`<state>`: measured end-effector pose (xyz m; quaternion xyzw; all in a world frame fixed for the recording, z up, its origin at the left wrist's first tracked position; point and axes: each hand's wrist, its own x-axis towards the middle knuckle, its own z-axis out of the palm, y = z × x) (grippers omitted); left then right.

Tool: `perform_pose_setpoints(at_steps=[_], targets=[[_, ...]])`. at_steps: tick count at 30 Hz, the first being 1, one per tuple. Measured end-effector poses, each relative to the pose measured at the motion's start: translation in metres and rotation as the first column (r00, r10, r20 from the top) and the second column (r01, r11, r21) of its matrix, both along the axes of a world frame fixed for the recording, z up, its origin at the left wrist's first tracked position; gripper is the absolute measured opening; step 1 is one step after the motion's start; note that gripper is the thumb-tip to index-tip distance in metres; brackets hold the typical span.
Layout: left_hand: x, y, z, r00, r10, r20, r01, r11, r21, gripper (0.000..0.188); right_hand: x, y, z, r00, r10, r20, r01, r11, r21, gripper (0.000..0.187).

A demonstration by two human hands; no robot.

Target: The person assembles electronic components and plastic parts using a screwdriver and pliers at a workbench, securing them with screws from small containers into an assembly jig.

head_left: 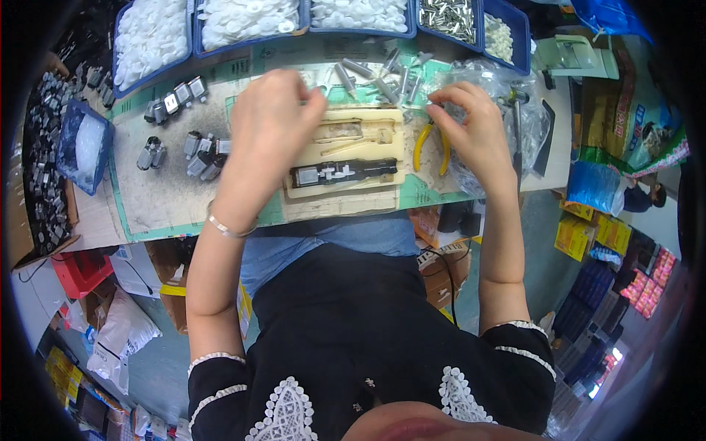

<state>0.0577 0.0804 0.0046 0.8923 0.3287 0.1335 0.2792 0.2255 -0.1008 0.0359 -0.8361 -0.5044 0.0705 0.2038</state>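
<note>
My left hand (276, 114) hovers over the upper left of a cream moulded holder (301, 192), its fingers curled in. A small pale bit shows at its fingertips, too small to name. My right hand (476, 121) is right of the holder, thumb and fingertips pinched together; what they hold, if anything, cannot be made out. In the holder's near recess lies a black elongated housing (375, 169) with a silver motor (307, 176) and white parts. The far recess holds no housing. Yellow-handled pliers (421, 147) lie under my right hand, apart from its fingers.
Several grey cylinders (343, 77) lie beyond the holder. Small motors (184, 94) stand at the left. Blue bins (305, 31) of white parts and a bin of metal pins (448, 18) line the far edge. Clear plastic bags (471, 173) lie at the right.
</note>
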Motion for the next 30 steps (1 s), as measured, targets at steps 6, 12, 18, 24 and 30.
perform_pose_setpoints(at_steps=[6,12,18,24,30], targets=[[-0.022,0.012,0.004,0.975,0.143,0.170,-0.087,0.949,-0.302,0.023,-0.011,0.035,-0.001,0.992,0.038,-0.121,-0.038,0.999,0.006,0.023],[-0.048,-0.008,0.013,0.852,0.305,0.426,-0.149,0.921,-0.361,0.010,-0.011,0.061,0.001,0.999,0.006,-0.035,-0.019,0.929,-0.370,0.029],[-0.114,0.006,0.031,0.918,0.227,0.325,-0.226,0.973,-0.043,0.022,-0.002,0.039,-0.016,0.944,0.025,-0.330,0.027,0.988,0.151,0.019],[-0.178,0.091,0.043,0.789,0.428,0.441,-0.500,0.864,0.057,0.015,-0.015,0.037,-0.003,0.918,0.166,-0.361,-0.061,0.957,0.285,0.026],[-0.197,0.130,0.043,0.938,0.278,0.205,-0.344,0.802,0.488,0.010,-0.018,0.032,-0.014,0.660,0.140,-0.738,0.223,0.901,0.371,0.022]])
